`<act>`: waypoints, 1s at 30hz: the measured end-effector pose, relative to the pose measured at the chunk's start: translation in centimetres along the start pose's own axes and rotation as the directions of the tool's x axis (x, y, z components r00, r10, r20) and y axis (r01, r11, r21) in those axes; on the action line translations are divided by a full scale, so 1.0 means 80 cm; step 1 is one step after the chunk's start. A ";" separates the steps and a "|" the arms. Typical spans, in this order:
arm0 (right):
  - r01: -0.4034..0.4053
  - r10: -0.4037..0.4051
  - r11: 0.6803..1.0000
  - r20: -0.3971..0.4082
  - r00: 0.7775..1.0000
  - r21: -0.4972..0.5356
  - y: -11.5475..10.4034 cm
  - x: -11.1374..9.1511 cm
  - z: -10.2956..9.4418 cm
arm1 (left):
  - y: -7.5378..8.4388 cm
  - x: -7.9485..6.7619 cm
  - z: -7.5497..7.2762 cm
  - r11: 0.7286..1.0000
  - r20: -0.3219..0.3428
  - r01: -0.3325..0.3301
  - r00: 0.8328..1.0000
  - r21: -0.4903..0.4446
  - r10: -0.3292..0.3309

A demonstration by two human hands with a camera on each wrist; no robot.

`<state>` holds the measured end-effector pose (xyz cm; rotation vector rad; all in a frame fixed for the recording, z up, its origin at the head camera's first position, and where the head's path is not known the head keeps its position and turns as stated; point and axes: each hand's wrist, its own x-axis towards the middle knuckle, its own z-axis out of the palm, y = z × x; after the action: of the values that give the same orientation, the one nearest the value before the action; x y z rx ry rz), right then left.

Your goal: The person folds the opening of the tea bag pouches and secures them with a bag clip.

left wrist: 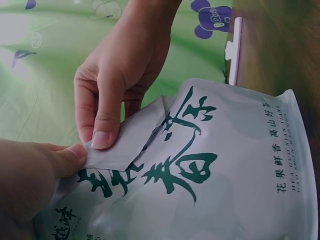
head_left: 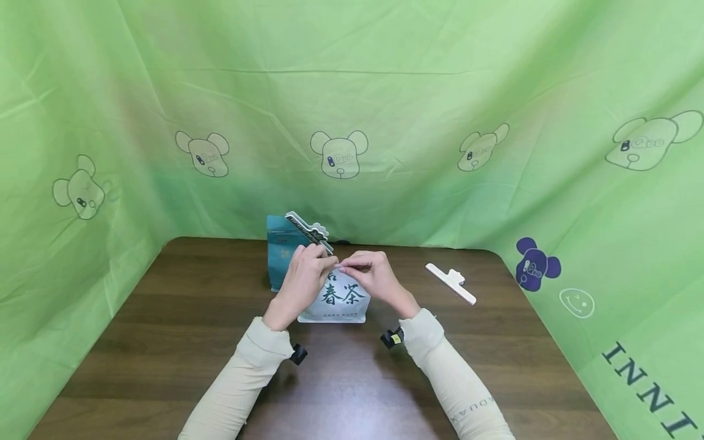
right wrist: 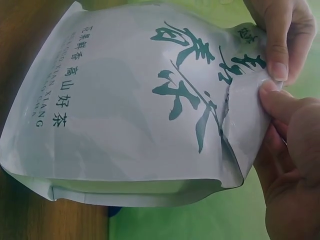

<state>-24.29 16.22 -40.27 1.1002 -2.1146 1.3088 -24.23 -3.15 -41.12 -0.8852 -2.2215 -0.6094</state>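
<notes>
A white tea bag (head_left: 332, 302) with green lettering stands upright on the table. One part of its top edge is folded down into a flap (left wrist: 125, 145). With thumb and fingers my left hand (head_left: 302, 278) pinches the bag's top edge. Close beside it, my right hand (head_left: 379, 281) pinches the same folded edge, its thumb (right wrist: 280, 102) on the flap and its fingers behind. The thumbs nearly meet. Behind the left hand stands a teal bag (head_left: 278, 253), partly hidden, with a dark-and-white clip (head_left: 308, 231) slanting at its top.
A white sealing clip (head_left: 452, 284) lies on the brown wooden table (head_left: 209, 342) to the right of the bags. Green printed cloth (head_left: 396, 201) hangs around the table's back and sides. Each wrist carries a small black camera mount.
</notes>
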 end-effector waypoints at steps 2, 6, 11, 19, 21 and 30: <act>-0.039 0.039 0.999 0.018 0.999 0.012 0.000 -0.001 0.000 | -0.001 0.000 -0.002 1.000 0.014 -0.004 1.000 -0.001 0.005; -0.116 0.115 0.993 0.034 0.993 0.029 0.001 -0.006 0.002 | 0.000 -0.001 -0.002 1.000 0.020 0.018 1.000 -0.024 -0.018; -0.140 0.140 0.990 0.020 0.990 0.031 0.001 -0.011 0.006 | 0.002 -0.002 0.000 0.999 0.008 0.028 1.000 -0.016 -0.028; -0.070 0.070 0.997 -0.003 0.998 -0.022 -0.002 -0.013 0.012 | 0.004 -0.002 0.000 0.999 0.003 0.035 0.999 0.027 -0.035; -0.040 0.040 0.998 -0.007 0.999 -0.050 -0.004 -0.013 0.011 | 0.004 -0.002 0.001 0.999 0.006 0.034 0.999 0.028 -0.035; -0.022 0.024 0.995 0.021 0.999 -0.095 -0.009 -0.009 0.006 | 0.001 -0.001 0.004 0.999 0.005 0.029 1.000 0.030 -0.029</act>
<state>-23.24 15.92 -40.59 1.0584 -2.1877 1.1981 -24.26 -2.93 -41.34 -0.8420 -2.2465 -0.5859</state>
